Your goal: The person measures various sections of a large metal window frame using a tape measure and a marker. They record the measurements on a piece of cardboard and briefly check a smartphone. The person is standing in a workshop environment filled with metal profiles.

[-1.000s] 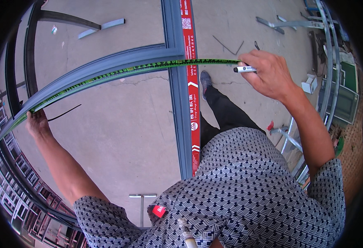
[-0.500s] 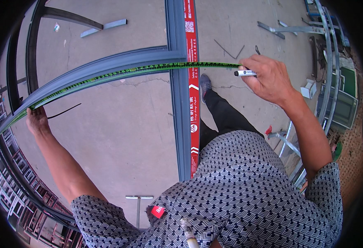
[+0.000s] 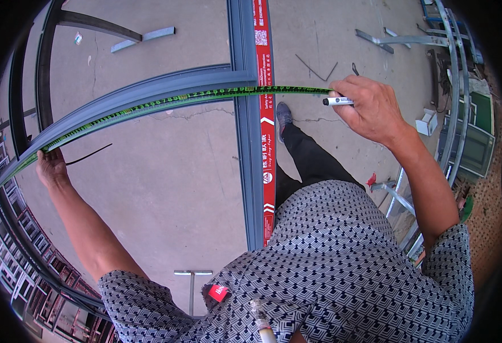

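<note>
A green tape measure blade (image 3: 165, 100) stretches along a grey metal frame bar (image 3: 131, 93), crossing the upright grey profile (image 3: 245, 143) with its red printed strip (image 3: 268, 148). At the left, my left hand (image 3: 52, 167) is closed around the bar's edge, pressing the blade against it; its fingers are partly hidden. Off to the right, my right hand (image 3: 371, 108) is closed on the blade's other end. Between its fingers it also holds a white marker (image 3: 338, 102) with a black cap, pointing left. Any tape case is hidden in that hand.
Dark metal frames (image 3: 45, 68) stand at the upper left, and stacked frames (image 3: 34, 251) line the lower left. Metal tubes (image 3: 456, 97) and a ladder-like rack run along the right. A small white box (image 3: 427, 122) and a bent rod (image 3: 318, 68) lie on the floor.
The tape blade has shifted and twisted slightly, so its markings face up more plainly. Both hands stay in nearly the same places.
</note>
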The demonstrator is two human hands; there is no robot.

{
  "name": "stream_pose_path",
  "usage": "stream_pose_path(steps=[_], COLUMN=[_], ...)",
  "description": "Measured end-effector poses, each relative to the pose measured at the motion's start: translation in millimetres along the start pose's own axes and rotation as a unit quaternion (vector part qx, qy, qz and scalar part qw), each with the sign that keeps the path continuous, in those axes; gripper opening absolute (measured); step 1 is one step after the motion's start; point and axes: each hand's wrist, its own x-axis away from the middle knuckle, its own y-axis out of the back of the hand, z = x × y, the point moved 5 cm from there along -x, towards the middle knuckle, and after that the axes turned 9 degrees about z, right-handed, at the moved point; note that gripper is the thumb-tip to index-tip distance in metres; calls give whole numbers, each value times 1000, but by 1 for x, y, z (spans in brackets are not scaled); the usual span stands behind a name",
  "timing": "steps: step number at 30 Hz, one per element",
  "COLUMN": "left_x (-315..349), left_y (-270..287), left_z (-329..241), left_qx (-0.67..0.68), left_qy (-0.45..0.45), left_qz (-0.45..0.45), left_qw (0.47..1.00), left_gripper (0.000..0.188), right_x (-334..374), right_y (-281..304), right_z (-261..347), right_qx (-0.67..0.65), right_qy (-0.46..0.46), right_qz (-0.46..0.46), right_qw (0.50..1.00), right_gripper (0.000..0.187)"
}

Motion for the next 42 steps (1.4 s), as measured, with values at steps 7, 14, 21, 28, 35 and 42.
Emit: stream_pose_path(steps=[7, 14, 21, 28, 35, 42], left_x=[-9, -8, 0, -4, 14, 33], left_y=[7, 7, 3, 17, -14, -22], left_z=[1, 0, -1, 6, -2, 17], left_qx=[-1, 5, 2, 11, 22, -11], left_qy=[0, 4, 3, 12, -10, -29], left_qz=[18, 0, -3, -10, 44, -26], left_qw=[1000, 1000, 1000, 1000, 999, 999], left_gripper=[32, 32, 32, 33, 30, 22], right_x=[0, -1, 3, -1, -1, 0], right_y=[0, 1, 0, 0, 16, 3], right_z=[0, 0, 1, 1, 2, 6], right_qx=[10, -4, -1, 4, -8, 4], right_qy=[-2, 2, -9, -1, 26, 50], right_qz=[3, -3, 8, 21, -13, -34], right_qw=[1000, 1000, 1000, 1000, 1000, 998], right_gripper=[18, 18, 18, 17, 15, 11])
